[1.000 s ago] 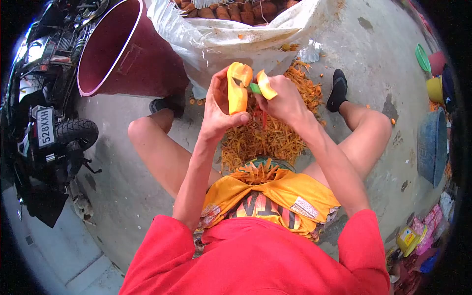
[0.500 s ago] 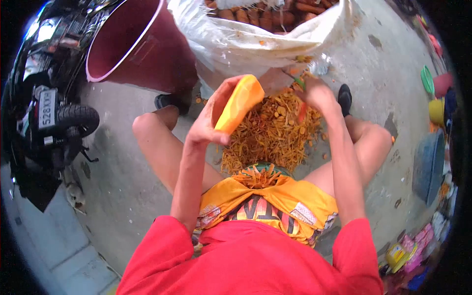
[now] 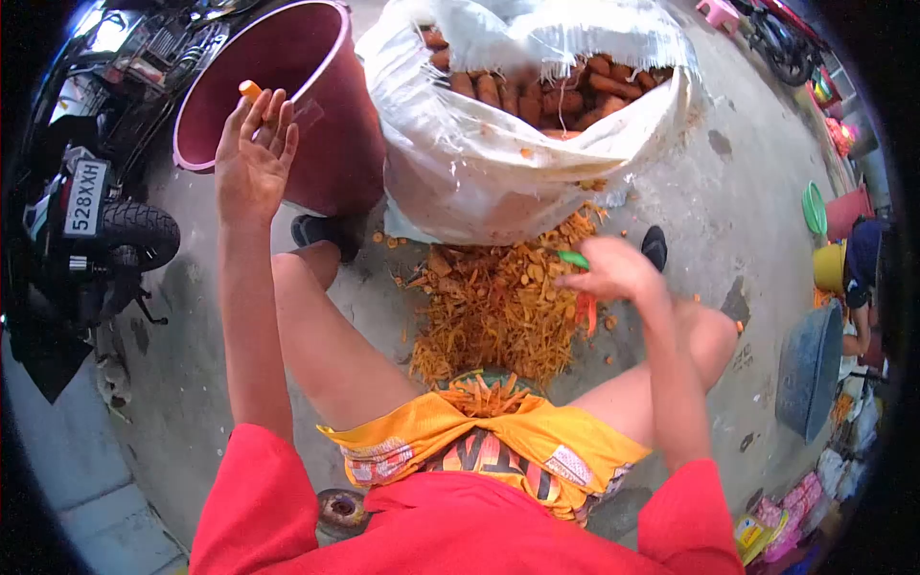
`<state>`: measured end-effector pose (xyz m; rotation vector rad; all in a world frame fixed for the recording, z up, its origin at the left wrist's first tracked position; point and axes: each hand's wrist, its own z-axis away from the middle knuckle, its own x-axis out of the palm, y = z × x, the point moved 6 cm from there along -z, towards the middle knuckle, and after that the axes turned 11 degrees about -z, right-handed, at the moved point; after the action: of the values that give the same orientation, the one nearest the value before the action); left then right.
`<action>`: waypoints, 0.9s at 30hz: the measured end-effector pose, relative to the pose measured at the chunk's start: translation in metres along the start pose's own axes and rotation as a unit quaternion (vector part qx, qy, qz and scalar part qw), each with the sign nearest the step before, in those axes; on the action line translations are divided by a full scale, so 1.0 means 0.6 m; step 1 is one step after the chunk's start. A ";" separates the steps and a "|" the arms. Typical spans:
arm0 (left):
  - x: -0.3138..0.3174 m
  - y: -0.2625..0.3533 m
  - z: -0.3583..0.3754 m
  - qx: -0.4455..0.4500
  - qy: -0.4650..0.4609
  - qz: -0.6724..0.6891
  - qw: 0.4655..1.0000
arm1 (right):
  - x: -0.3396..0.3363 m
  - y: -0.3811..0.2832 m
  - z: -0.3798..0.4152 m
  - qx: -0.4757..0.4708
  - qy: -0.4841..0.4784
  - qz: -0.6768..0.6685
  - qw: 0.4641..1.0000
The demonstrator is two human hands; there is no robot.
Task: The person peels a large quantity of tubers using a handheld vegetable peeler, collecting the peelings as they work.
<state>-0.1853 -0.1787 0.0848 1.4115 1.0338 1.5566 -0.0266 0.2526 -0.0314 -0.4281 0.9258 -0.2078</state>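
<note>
My left hand (image 3: 257, 172) is raised over the near rim of the dark red bucket (image 3: 335, 144), fingers stretched out and palm showing. A peeled carrot (image 3: 250, 91) shows just beyond its fingertips, mostly hidden behind them. My right hand (image 3: 621, 268), a little blurred, is closed around a peeler (image 3: 573, 259) with green and red parts; its blade cannot be made out. Under that hand lies a heap of orange peelings and cut carrot ends (image 3: 498, 307). Behind the heap stands a white woven sack (image 3: 479, 192) holding unpeeled carrots (image 3: 537, 96).
More peelings (image 3: 484, 395) lie in my lap over the yellow shorts. A motorcycle (image 3: 139, 235) is parked at the left. On the right are a blue-grey basin (image 3: 810, 374), a green basket (image 3: 815, 208) and another person's arm (image 3: 860, 326).
My left hand has moved left and up from above the peelings to the bucket, its fingers opening from around the carrot. My right hand, with the peeler, appears lower; the view has shifted.
</note>
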 end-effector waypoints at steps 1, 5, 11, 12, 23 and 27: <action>0.017 -0.008 0.008 -0.005 -0.003 -0.003 1.000 | -0.020 -0.009 0.001 0.002 -0.021 0.002 1.000; 0.191 -0.005 0.040 0.056 -0.113 -0.197 0.972 | -0.094 -0.022 0.005 -0.026 0.008 0.064 0.998; 0.470 -0.111 -0.019 0.204 -0.435 -0.497 0.722 | -0.096 0.018 -0.028 -0.089 -0.001 -0.031 0.996; 0.497 -0.150 -0.043 0.197 -0.476 -0.523 0.678 | -0.085 0.026 -0.039 -0.077 -0.002 -0.018 0.997; 0.594 -0.185 -0.280 0.259 -0.336 -0.792 0.440 | -0.105 0.038 -0.025 -0.050 0.034 0.010 0.998; 0.619 -0.125 -0.292 0.424 -0.289 -0.728 0.456 | -0.108 0.042 -0.034 -0.045 0.038 0.027 0.998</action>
<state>-0.3879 0.1818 0.1408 0.7212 1.7762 -0.8135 -0.0814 0.2923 -0.0063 -0.4808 1.0237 -0.1344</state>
